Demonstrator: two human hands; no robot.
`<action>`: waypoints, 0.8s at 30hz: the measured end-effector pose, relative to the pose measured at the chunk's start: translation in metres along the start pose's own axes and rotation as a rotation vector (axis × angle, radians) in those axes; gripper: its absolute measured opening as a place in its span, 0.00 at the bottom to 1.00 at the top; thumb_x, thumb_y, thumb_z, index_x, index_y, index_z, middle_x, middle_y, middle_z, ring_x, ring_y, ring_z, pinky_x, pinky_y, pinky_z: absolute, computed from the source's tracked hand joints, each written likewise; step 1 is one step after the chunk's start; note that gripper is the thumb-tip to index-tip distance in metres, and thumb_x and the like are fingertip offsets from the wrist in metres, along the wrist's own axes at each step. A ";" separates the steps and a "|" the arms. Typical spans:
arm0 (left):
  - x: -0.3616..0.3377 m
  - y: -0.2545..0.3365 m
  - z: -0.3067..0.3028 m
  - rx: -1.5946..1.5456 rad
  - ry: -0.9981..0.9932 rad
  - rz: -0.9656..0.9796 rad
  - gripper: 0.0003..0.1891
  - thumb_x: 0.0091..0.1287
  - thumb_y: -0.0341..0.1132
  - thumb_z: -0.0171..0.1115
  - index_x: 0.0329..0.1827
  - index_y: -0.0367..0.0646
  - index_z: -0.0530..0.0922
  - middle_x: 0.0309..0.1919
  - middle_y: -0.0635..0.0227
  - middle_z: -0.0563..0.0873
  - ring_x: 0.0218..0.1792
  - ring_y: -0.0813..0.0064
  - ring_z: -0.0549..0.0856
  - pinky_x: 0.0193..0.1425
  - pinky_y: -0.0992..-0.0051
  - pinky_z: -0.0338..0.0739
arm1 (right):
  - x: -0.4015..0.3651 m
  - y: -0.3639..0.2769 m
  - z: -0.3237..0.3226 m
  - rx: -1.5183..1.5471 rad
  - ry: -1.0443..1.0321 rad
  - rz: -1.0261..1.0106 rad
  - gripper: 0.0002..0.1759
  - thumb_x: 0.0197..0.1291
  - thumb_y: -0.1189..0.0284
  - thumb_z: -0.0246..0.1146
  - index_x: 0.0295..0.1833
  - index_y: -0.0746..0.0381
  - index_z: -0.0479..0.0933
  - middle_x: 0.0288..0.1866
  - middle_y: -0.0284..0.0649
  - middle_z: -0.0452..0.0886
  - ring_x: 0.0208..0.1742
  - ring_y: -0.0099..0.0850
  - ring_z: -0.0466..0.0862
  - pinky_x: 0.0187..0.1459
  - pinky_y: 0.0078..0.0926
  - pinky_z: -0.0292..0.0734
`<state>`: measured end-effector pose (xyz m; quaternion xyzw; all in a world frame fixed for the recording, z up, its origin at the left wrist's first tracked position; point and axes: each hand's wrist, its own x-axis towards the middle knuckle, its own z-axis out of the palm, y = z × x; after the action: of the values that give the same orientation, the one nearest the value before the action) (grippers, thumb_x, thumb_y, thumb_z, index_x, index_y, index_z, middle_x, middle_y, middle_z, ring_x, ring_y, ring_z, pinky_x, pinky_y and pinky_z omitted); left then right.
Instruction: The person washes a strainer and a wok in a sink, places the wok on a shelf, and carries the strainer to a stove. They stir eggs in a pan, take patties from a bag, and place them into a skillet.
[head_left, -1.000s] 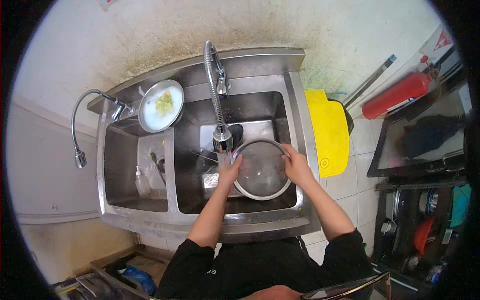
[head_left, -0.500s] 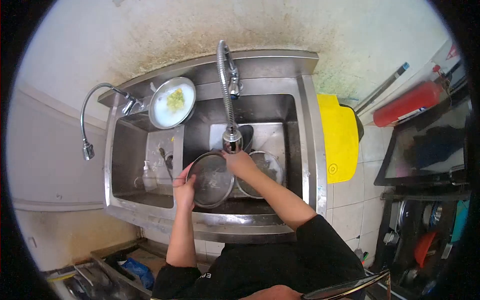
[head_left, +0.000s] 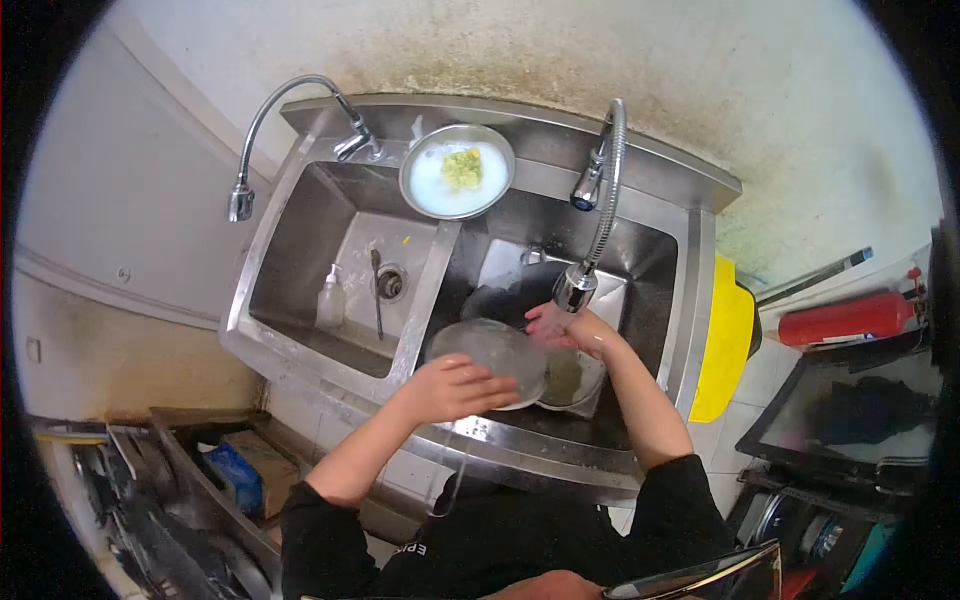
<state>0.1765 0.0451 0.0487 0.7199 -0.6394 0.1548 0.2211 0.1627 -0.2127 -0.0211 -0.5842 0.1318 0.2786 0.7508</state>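
In the right basin, a round grey lid or pan is blurred by motion. My left hand lies over its near edge, fingers stretched out. Beside its right edge, below the spray faucet, is my right hand, palm turned up, fingers apart, with water running over it. A second round item rests in the basin under my right forearm, and a dark pan lies behind. A metal bowl of suds with a yellow-green sponge stands on the sink's back ledge.
The left basin holds a pump bottle and a long-handled utensil by the drain. Another faucet arches at the left. A yellow bin and a red fire extinguisher are at the right.
The view has turned and shifted. My left hand has moved from the round item's left rim onto its near side, opening out. My right hand has come off its rim and opened under the faucet.
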 end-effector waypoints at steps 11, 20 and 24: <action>0.005 -0.023 0.020 -0.040 0.152 -0.077 0.13 0.51 0.37 0.59 0.41 0.52 0.78 0.39 0.77 0.80 0.40 0.77 0.77 0.47 0.73 0.70 | -0.035 -0.060 0.029 -0.299 0.297 -0.692 0.23 0.49 0.77 0.63 0.53 0.61 0.66 0.42 0.36 0.75 0.43 0.24 0.75 0.46 0.22 0.72; -0.091 0.049 -0.076 0.307 0.484 -0.539 0.15 0.57 0.34 0.57 0.49 0.50 0.76 0.45 0.72 0.78 0.46 0.71 0.75 0.55 0.59 0.68 | 0.020 -0.017 -0.046 -0.853 0.535 -0.908 0.19 0.52 0.70 0.61 0.48 0.69 0.70 0.47 0.47 0.73 0.48 0.39 0.72 0.52 0.34 0.65; -0.143 0.151 -0.097 0.313 0.597 -0.742 0.22 0.52 0.28 0.54 0.53 0.50 0.73 0.50 0.68 0.75 0.54 0.66 0.72 0.63 0.52 0.59 | 0.009 -0.032 -0.053 -0.794 0.467 -0.712 0.22 0.45 0.73 0.67 0.47 0.65 0.69 0.38 0.44 0.74 0.35 0.33 0.72 0.37 0.29 0.70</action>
<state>0.0140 0.2040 0.0776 0.8477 -0.2181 0.3592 0.3238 0.1947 -0.2662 -0.0152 -0.8753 -0.0251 -0.0993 0.4726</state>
